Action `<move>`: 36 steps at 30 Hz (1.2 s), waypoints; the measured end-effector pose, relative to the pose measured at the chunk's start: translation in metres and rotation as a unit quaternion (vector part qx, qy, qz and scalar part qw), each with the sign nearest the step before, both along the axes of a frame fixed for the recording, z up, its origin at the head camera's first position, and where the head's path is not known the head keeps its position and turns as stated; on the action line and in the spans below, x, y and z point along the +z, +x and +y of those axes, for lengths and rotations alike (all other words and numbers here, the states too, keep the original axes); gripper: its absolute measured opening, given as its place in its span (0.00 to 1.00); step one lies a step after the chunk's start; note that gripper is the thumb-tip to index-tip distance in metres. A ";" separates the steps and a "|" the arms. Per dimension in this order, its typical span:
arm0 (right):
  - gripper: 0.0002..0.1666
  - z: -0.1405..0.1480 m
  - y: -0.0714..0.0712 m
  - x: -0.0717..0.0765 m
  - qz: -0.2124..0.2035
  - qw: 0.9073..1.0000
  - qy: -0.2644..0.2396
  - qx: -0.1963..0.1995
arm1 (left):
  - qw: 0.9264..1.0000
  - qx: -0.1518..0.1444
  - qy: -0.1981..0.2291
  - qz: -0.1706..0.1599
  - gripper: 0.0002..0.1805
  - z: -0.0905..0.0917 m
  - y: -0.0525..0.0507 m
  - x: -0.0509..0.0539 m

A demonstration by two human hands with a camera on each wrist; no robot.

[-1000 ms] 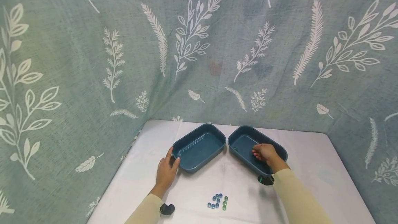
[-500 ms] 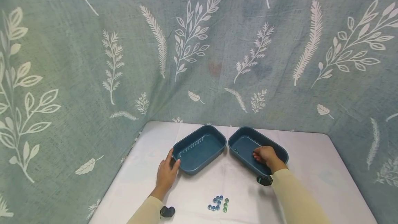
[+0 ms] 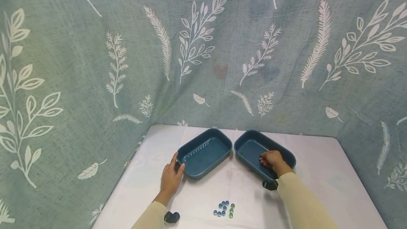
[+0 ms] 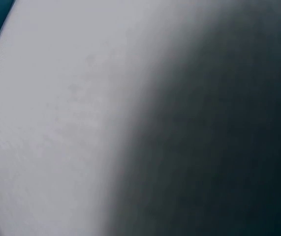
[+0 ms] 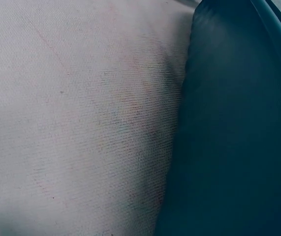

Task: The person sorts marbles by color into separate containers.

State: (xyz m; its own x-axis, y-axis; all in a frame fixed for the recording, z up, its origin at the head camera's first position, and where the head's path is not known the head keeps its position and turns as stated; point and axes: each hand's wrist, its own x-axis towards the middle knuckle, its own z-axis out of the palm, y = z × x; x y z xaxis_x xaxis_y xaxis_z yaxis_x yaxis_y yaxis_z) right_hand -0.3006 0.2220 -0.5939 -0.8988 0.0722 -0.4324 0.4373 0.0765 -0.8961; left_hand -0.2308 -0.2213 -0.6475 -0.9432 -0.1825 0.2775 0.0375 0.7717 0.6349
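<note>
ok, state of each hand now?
Left hand: open, touching left tray.
Right hand: fingers curled inside right tray; can't tell if holding anything.

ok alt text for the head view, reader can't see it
A person's right grip is inside the right blue tray, and the left grip touches the left blue tray. Nearer the camera, blue beads and green beads lie on white cloth.

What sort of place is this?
Probably a makeshift recording booth: leaf-print fabric encloses three sides of a pale tabletop, and black wrist-mounted devices are in view.
</note>
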 end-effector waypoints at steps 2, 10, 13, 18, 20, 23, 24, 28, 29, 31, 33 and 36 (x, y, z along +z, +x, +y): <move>0.05 0.000 0.000 0.000 -0.001 1.000 -0.002 -0.002 | 1.000 -0.001 0.003 -0.003 0.36 0.001 0.000 0.001; 0.08 -0.002 -0.001 0.003 -0.001 1.000 0.012 0.004 | 1.000 0.007 -0.003 0.006 0.35 -0.002 -0.002 -0.003; 0.09 -0.001 -0.001 0.004 0.002 1.000 0.016 0.012 | 1.000 0.011 -0.009 0.003 0.35 -0.004 -0.003 -0.004; 0.10 0.003 -0.003 0.005 0.022 0.999 0.032 0.028 | 1.000 0.012 -0.006 0.002 0.35 -0.008 -0.002 -0.004; 0.12 0.005 -0.003 0.008 0.034 0.998 0.037 0.035 | 1.000 0.013 -0.004 0.005 0.35 -0.009 -0.001 -0.004; 0.14 0.007 -0.001 0.016 0.048 0.997 0.043 0.045 | 1.000 0.015 -0.005 0.008 0.35 -0.009 0.001 -0.005; 0.15 0.008 0.001 0.019 0.050 0.997 0.043 0.047 | 1.000 0.014 -0.003 0.010 0.35 -0.009 0.002 -0.005; 0.18 0.012 0.008 0.028 0.054 0.996 0.048 0.055 | 1.000 0.007 0.003 0.013 0.35 -0.006 0.001 -0.005; 0.18 0.013 0.010 0.030 0.056 0.995 0.050 0.059 | 1.000 0.005 0.002 0.014 0.35 -0.006 0.001 -0.005; 0.18 0.015 0.015 0.033 0.060 0.994 0.058 0.065 | 1.000 0.000 0.003 0.018 0.35 -0.004 0.001 -0.004; 0.17 0.017 0.019 0.037 0.062 0.994 0.066 0.068 | 1.000 -0.002 0.004 0.021 0.35 -0.002 0.000 -0.003; 0.18 0.019 0.025 0.040 0.072 0.991 0.079 0.078 | 1.000 -0.002 -0.002 0.019 0.35 -0.001 -0.001 -0.002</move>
